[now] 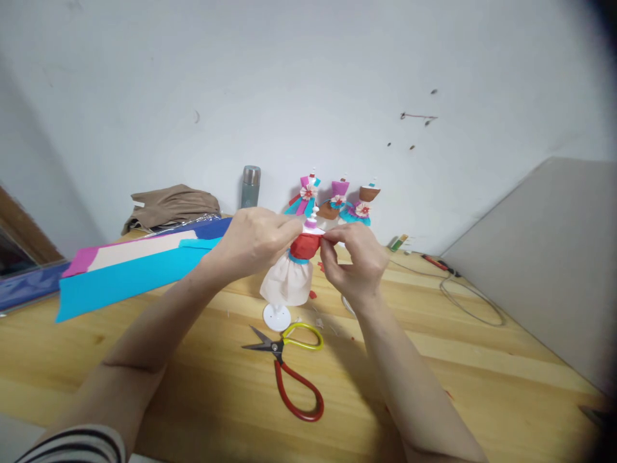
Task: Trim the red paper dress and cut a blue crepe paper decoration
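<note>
A miniature dress form on a round white stand (276, 317) tilts slightly to the right. It wears a red bodice (305, 246), a narrow blue belt (298, 260) and a gathered cream skirt (288, 280). My left hand (255, 239) is closed, its thumb and forefinger at the bodice's upper left edge. At the upper right edge, my right hand (355, 262) pinches the red bodice between thumb and forefinger. Below the stand lie scissors (276, 348) with one yellow and one red handle, blades apart.
Several other dressed miniature forms (340, 193) stand by the wall. Blue paper (130, 288), with pink and cream sheets, lies left. Behind are brown cloth (176, 204) and a flask (250, 187). A red-handled tool (435, 262) and grey cable (470, 313) lie right; scraps dot the table.
</note>
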`<state>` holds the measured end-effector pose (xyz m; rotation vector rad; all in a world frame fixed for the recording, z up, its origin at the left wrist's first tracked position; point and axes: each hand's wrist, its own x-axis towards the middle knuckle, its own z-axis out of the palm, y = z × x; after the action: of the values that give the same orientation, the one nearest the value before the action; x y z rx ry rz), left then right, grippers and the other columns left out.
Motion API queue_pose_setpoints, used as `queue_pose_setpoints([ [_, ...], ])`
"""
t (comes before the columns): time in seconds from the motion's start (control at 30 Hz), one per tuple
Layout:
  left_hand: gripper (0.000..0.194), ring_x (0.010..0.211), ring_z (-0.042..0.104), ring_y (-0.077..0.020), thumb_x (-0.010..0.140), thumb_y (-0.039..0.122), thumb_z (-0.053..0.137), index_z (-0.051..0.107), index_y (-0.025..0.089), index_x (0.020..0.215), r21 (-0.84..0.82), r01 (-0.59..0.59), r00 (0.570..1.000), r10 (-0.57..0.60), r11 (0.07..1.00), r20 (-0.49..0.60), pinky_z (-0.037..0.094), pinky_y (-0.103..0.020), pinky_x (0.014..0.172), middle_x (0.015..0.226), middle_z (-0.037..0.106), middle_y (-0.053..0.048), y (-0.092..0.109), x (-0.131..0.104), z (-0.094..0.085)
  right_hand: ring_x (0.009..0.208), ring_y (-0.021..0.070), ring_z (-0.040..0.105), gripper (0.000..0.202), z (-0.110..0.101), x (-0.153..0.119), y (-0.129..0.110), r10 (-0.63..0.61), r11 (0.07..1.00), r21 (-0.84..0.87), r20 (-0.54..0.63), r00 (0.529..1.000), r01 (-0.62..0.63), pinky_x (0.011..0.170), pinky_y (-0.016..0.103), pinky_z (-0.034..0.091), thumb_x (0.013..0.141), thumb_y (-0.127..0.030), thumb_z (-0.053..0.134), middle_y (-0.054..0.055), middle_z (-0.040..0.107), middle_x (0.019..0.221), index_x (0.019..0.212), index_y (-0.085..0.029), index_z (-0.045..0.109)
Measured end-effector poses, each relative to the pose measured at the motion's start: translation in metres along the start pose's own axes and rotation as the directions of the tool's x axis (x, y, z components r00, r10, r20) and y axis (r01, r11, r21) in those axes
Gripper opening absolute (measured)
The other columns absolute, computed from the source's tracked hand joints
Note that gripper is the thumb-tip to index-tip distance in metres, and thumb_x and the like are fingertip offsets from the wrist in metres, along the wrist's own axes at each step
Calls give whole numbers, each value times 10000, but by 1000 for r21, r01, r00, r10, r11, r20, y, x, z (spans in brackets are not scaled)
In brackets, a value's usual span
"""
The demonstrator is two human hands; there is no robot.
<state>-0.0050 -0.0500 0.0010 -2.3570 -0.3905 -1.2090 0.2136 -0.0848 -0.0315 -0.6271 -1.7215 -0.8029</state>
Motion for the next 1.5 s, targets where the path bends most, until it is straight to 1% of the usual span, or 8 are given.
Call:
queue_pose_setpoints([
  [0.1, 286, 522, 505, -160, 961, 75, 526, 548, 215, 712, 208, -110, 989, 129, 972, -79, 324, -325, 528, 582, 567, 9, 4, 3, 0, 662, 219, 636, 262, 0, 2, 0, -48, 999, -18, -9, 999, 47, 616, 371, 485, 906, -23, 647, -1, 670, 730, 952, -274, 585],
  [0.27, 273, 591, 564, -164, 954, 61, 550, 568, 191, 714, 261, -98, 987, 128, 960, -97, 354, -315, 560, 649, 634, -12, 9, 7, 0, 640, 213, 619, 245, -1, 4, -3, -16, 1000, -9, -14, 1000, 16, 599, 367, 471, 928, -32, 624, -5, 633, 702, 932, -271, 572],
  [0.47, 176, 809, 673, -163, 984, 61, 550, 644, 155, 869, 121, -104, 986, 119, 987, -119, 524, -260, 698, 880, 746, -52, 8, 6, 4, 621, 210, 616, 265, -1, 1, 0, -25, 999, 20, 3, 1000, 25, 589, 363, 475, 898, -23, 641, -6, 634, 716, 918, -279, 576],
  [0.67, 170, 829, 702, -160, 1030, 121, 562, 691, 152, 925, 43, -96, 991, 99, 995, -94, 549, -258, 714, 892, 748, -56, 3, 3, 2, 622, 198, 612, 229, -3, 4, -5, 29, 998, 59, 29, 999, -31, 592, 359, 492, 921, -45, 640, -8, 627, 718, 950, -270, 610],
  [0.97, 237, 767, 669, -148, 1025, 99, 517, 625, 169, 826, 151, -88, 992, 101, 985, -76, 480, -260, 630, 839, 729, -41, 10, 5, 2, 572, 172, 571, 183, -8, 8, -10, 141, 986, 78, 83, 987, -147, 553, 325, 472, 946, -102, 619, -27, 565, 658, 850, -254, 589],
  [1.17, 239, 720, 633, -151, 963, 20, 540, 595, 166, 782, 224, -114, 987, 136, 968, -86, 469, -269, 610, 798, 702, -32, 16, 6, 4, 581, 186, 569, 228, -4, 3, -6, 36, 999, 16, 24, 999, -37, 568, 334, 457, 928, -50, 644, -24, 581, 669, 921, -273, 594],
  [1.37, 188, 844, 717, -173, 1011, 120, 533, 652, 153, 869, 51, -149, 989, 150, 987, -10, 556, -266, 697, 959, 765, -87, 7, 4, -1, 572, 190, 561, 211, 4, -2, 3, -51, 999, -3, -64, 997, 51, 539, 345, 458, 959, -71, 633, -12, 614, 689, 962, -281, 612],
  [1.5, 193, 900, 743, -166, 1026, 175, 552, 664, 161, 870, -146, -90, 996, 89, 985, -11, 578, -257, 766, 1046, 783, -107, 0, 2, -4, 589, 187, 623, 228, 7, -6, 8, -76, 997, 20, -89, 993, 78, 540, 336, 503, 938, -55, 642, -4, 659, 722, 973, -279, 614],
])
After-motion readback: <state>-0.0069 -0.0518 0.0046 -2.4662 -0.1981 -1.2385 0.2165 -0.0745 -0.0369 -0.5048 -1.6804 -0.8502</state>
